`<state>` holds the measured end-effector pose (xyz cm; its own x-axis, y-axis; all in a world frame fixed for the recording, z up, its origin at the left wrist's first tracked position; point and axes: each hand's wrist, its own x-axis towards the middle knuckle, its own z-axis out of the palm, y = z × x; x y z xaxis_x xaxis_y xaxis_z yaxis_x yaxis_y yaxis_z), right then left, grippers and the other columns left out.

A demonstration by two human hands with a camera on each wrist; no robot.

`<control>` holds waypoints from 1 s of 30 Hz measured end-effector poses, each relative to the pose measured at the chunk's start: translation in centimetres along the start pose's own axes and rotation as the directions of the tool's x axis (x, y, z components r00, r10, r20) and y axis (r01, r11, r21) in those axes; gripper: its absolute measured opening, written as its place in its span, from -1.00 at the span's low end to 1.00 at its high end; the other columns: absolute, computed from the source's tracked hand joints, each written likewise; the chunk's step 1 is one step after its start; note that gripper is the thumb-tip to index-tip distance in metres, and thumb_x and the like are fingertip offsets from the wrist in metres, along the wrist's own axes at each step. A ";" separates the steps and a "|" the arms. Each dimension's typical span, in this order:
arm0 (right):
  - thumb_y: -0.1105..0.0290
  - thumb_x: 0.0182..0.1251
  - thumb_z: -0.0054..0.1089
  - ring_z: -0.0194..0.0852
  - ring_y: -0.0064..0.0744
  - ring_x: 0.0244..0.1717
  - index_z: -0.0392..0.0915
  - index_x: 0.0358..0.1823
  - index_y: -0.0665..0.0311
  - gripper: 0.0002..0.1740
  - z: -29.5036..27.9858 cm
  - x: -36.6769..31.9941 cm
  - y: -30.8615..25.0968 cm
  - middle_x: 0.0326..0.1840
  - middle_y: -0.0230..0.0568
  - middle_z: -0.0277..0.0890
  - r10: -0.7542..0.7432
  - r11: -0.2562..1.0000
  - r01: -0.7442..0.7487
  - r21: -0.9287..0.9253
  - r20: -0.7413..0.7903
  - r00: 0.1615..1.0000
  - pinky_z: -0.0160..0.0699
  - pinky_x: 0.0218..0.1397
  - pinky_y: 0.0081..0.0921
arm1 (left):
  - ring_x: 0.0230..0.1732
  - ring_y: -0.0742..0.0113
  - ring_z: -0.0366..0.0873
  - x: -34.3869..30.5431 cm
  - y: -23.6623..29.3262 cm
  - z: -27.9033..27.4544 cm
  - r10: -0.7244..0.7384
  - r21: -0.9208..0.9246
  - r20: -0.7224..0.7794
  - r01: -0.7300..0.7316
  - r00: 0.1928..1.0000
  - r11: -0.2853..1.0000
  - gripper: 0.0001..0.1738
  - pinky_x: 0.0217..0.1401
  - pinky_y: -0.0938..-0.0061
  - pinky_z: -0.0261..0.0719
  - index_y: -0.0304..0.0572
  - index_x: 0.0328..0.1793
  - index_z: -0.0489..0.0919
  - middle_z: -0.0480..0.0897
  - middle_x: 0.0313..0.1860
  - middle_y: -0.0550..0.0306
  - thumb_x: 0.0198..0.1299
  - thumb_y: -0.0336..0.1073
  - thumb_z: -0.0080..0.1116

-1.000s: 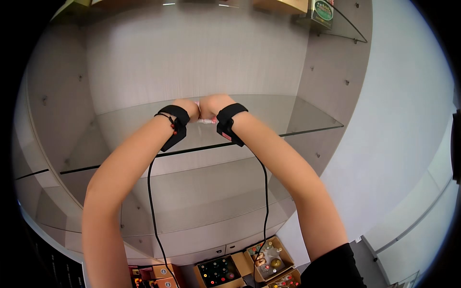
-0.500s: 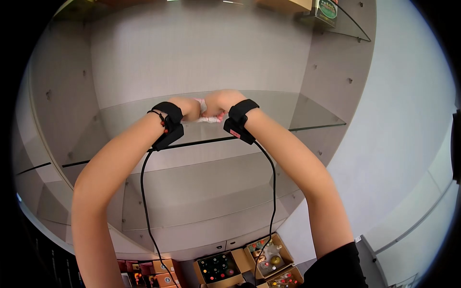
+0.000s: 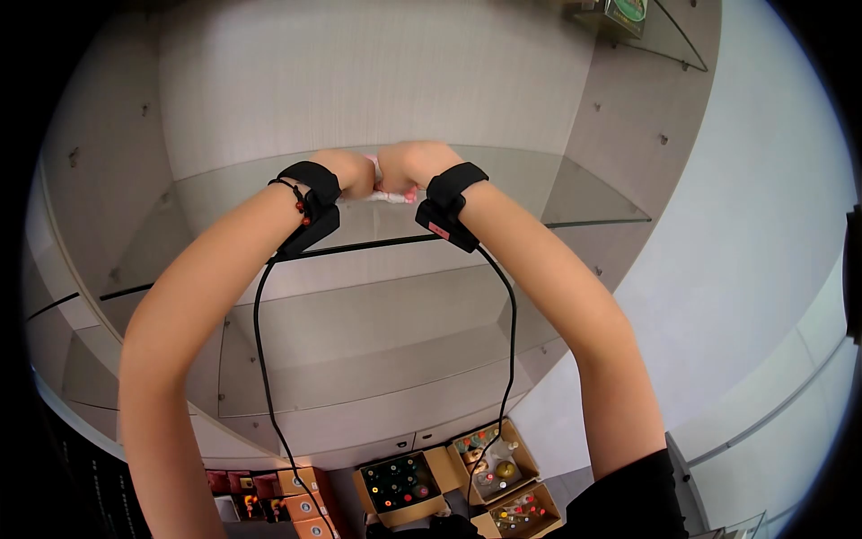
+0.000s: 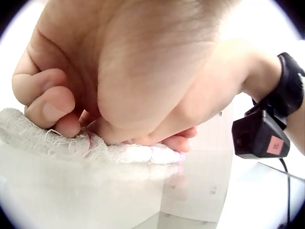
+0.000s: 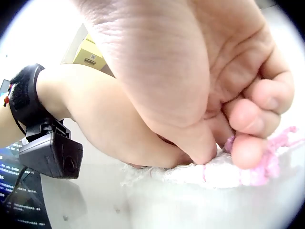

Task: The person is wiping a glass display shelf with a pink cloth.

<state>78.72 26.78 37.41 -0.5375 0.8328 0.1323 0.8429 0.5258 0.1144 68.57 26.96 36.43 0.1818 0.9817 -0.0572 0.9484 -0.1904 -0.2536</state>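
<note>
White, gauze-like cloth [image 4: 124, 153] with pink edging lay bunched on a glass shelf [image 3: 521, 202], beneath both hands. Clock bearings taken on the head view, 12 at the top. Hands close together, at about 11 o'clock from the view's centre. From the left hand [image 3: 346, 173] the exposed strip of cloth lay toward 4 o'clock; from the right hand [image 3: 413, 166], toward 7 o'clock.

Left hand: fingers curled, grasping the cloth, loose threads around the fingertips. Right hand: likewise grasping, thumb and fingers pinching a fold near the pink trim. A black wrist camera was strapped to each arm; a beaded bracelet [image 3: 303, 205] sat beside the left strap.

Shelf: clear, with a faint reflection of the cloth in the left wrist view. Its dark front edge ran at 6 o'clock from the hands; the cloth lay back from it. Behind stood a pale, wood-grained back panel [image 3: 359, 72].

Room: white wall [image 3: 781, 162] toward 2 o'clock; a green-labelled box [image 3: 620, 20] on an upper shelf at 1 o'clock. On the floor, a carton of dark bottles [image 3: 400, 485] stood near 6 o'clock, a carton of mixed bottles [image 3: 492, 467] between 5 and 6, and orange boxes [image 3: 308, 508] at 7. Labels on the bottles were too small to read.
</note>
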 end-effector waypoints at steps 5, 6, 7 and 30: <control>0.45 -0.34 -0.10 0.34 -0.18 -0.49 0.41 -0.60 0.32 -0.83 0.6 0.6 0.2 -0.55 -0.06 0.37 0.010 1.000 -0.010 -0.003 0.002 1.000 0.33 -0.47 -0.46 | -0.32 0.14 0.36 -0.3 0.1 0.0 -0.026 -0.008 -0.027 0.026 0.999 1.000 -0.72 -0.29 0.44 0.27 -0.20 -0.30 0.39 0.43 -0.32 -0.03 -0.11 -0.29 -0.30; 0.45 -0.34 -0.10 0.34 -0.19 -0.50 0.41 -0.60 0.32 -0.83 0.7 0.5 0.2 -0.56 -0.06 0.36 0.009 1.000 -0.009 0.004 0.000 1.000 0.32 -0.47 -0.46 | -0.31 0.14 0.36 -0.4 0.1 0.0 -0.023 -0.015 -0.032 0.023 0.999 1.000 -0.72 -0.28 0.44 0.27 -0.19 -0.29 0.39 0.43 -0.31 -0.03 -0.10 -0.28 -0.29; 0.45 -0.34 -0.11 0.34 -0.19 -0.50 0.41 -0.61 0.32 -0.83 0.7 0.5 0.2 -0.57 -0.06 0.36 0.007 1.000 -0.007 0.011 -0.001 1.000 0.32 -0.48 -0.46 | -0.31 0.14 0.36 -0.5 0.1 0.1 -0.022 -0.011 -0.034 0.022 0.999 1.000 -0.72 -0.28 0.44 0.27 -0.19 -0.29 0.39 0.43 -0.31 -0.03 -0.10 -0.28 -0.29; 0.42 -0.30 -0.11 0.34 -0.21 -0.50 0.41 -0.57 0.31 -0.81 0.4 -0.5 0.0 -0.56 -0.07 0.36 0.047 0.999 -0.047 0.015 -0.001 0.999 0.32 -0.45 -0.47 | -0.34 0.18 0.39 -1.1 0.6 0.1 -0.011 -0.067 -0.123 0.003 0.992 0.998 -0.76 -0.34 0.49 0.32 -0.18 -0.38 0.44 0.45 -0.37 0.02 -0.17 -0.27 -0.17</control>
<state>78.99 26.43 36.98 -0.4973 0.8565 0.1382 0.8675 0.4886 0.0935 68.89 25.80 36.24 0.2017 0.9773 0.0648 0.9642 -0.1864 -0.1885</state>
